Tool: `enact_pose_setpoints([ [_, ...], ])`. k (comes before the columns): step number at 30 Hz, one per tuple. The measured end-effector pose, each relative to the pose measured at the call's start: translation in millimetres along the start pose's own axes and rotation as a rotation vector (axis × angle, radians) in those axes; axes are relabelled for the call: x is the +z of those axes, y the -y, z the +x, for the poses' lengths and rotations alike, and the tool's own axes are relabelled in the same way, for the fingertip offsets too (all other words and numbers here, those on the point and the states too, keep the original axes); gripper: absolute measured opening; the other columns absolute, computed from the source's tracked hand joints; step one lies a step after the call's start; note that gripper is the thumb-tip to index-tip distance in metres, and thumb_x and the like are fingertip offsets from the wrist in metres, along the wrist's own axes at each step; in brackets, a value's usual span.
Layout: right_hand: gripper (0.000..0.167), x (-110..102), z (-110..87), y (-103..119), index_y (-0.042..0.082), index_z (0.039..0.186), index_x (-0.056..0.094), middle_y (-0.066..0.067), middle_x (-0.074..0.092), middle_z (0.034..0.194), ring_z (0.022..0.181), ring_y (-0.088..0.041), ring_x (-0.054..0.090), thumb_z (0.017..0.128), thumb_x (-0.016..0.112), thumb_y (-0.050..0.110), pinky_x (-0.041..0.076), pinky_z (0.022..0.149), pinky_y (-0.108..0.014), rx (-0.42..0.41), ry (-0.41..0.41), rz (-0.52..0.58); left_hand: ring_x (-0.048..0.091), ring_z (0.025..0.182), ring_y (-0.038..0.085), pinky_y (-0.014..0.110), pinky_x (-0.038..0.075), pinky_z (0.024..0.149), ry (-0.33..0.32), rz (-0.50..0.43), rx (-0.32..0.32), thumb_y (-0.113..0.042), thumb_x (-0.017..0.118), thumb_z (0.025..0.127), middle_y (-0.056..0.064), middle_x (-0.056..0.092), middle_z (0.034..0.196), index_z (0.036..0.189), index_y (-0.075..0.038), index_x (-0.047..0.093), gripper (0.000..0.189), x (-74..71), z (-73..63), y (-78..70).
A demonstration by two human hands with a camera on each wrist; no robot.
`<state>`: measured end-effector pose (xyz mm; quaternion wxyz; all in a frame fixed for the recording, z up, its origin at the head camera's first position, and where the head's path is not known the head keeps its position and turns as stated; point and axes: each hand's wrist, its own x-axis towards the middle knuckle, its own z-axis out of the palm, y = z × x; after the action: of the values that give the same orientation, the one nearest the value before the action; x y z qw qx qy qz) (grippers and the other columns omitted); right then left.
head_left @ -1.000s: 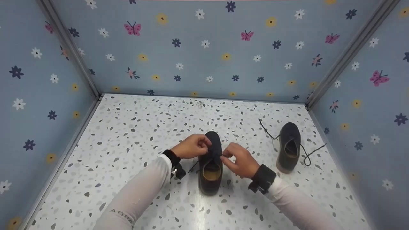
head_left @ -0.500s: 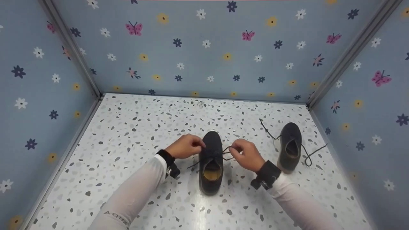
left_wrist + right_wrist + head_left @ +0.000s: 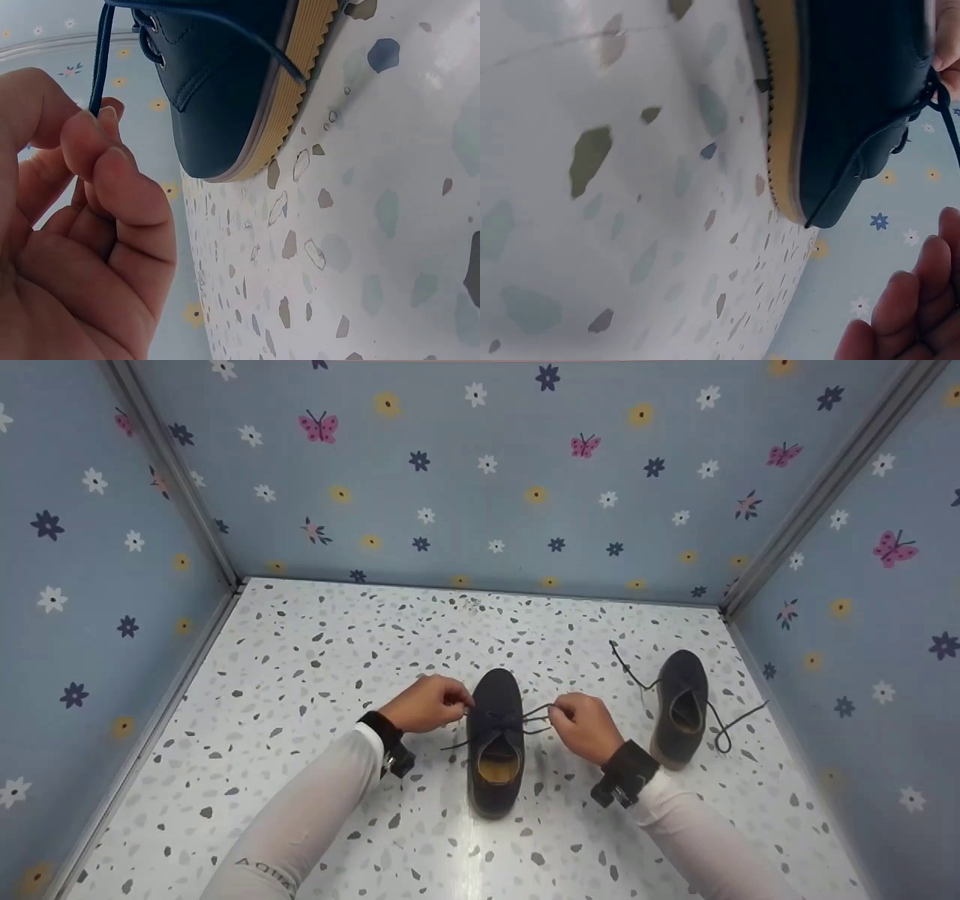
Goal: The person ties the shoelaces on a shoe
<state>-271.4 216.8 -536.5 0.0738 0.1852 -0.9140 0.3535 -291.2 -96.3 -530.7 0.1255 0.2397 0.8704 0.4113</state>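
A dark shoe (image 3: 496, 688) with a tan, ridged sole stands upright on the floor, toe away from me. My left hand (image 3: 429, 705) is just left of its toe half, thumb and fingertips pinching a dark blue shoelace (image 3: 103, 64) that runs taut from the shoe. To the shoe's right, my right hand (image 3: 589, 729) grips a looped part of the shoelace (image 3: 537, 710) stretched out from the eyelets. The right wrist view has a knot (image 3: 934, 90) over the tongue; that hand's fingertips are cut off by the frame. One loose lace end (image 3: 454, 747) hangs at the shoe's left.
A matching shoe (image 3: 681, 720) stands to the right, its untied laces (image 3: 724, 727) spread on both sides. The speckled white floor (image 3: 360, 645) meets blue flowered panels (image 3: 480, 510) at the back, left and right.
Both hands have drawn apart from over the shoe, left hand leftward, right hand rightward. The lace on the right is now pulled out in a loop. The other shoe stays put.
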Motion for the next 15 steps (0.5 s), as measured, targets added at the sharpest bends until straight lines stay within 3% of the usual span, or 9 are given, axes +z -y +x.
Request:
enact_pose_setpoints([
  [4,0.041,1.3,-0.9,-1.1,0.02,0.056,0.05,0.011,0.045,0.059,0.055,-0.008,0.042,0.093,0.064,0.011,0.034,0.056,-0.025,-0.019,-0.022,-0.07,0.059,0.076,0.009,0.026,0.049,0.072,0.006,0.002,0.008,-0.004,0.06,0.092,0.013,0.078,0.101,0.11,-0.006,0.079,0.026,0.3,0.1,0.6],
  [11,0.022,2.5,-2.4,0.7,0.02,0.063,0.064,0.007,0.062,0.066,0.062,-0.008,0.051,0.084,0.068,0.011,0.043,0.061,-0.027,-0.026,-0.03,-0.165,0.059,0.072,0.007,0.026,0.05,0.069,-0.013,0.008,0.002,-0.003,0.064,0.091,0.006,0.076,0.092,0.107,-0.003,0.079,0.022,0.2,-0.2,2.5],
  [15,0.023,2.6,-3.2,-0.2,0.019,0.062,0.063,0.006,0.06,0.065,0.061,-0.008,0.05,0.083,0.069,0.012,0.042,0.06,-0.026,-0.039,-0.039,-0.192,0.06,0.071,0.006,0.025,0.051,0.069,-0.022,0.017,0.005,-0.004,0.066,0.091,0.005,0.076,0.089,0.104,-0.004,0.079,0.018,-0.2,-0.5,2.5],
])
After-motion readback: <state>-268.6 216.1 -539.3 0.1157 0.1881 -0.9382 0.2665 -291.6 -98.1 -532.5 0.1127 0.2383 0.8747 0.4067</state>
